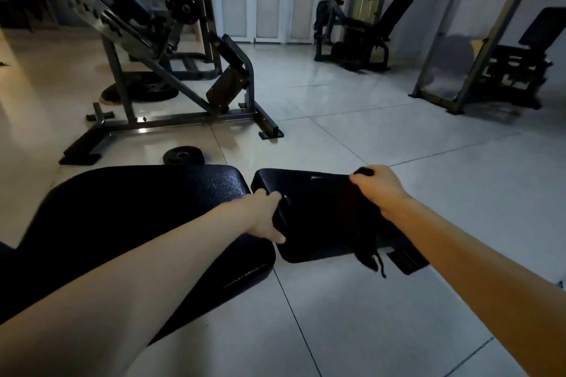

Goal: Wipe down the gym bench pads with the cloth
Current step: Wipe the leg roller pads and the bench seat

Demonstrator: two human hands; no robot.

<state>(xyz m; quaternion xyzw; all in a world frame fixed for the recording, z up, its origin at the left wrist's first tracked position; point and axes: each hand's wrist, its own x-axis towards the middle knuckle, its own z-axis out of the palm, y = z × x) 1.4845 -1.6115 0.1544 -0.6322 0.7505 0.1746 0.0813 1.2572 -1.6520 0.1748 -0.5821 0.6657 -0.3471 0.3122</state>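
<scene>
Long back pad (pixel 137 208), left of the seat pad (pixel 306 193): wiped or not, couldn't tell. Seat pad looked mid-wipe. Cloth (pixel 361 232) draped over its right half. Left hand (pixel 263 217) fingers clamped its left edge; right hand (pixel 379 190) fingers bunched the cloth.

Left hand (pixel 263 219) gripped left edge of small pad (pixel 309 193). Right hand (pixel 378 190) clutched dark cloth (pixel 356 223) draped across it, end hanging off near edge. Large pad (pixel 137 208) just beside, left.
</scene>
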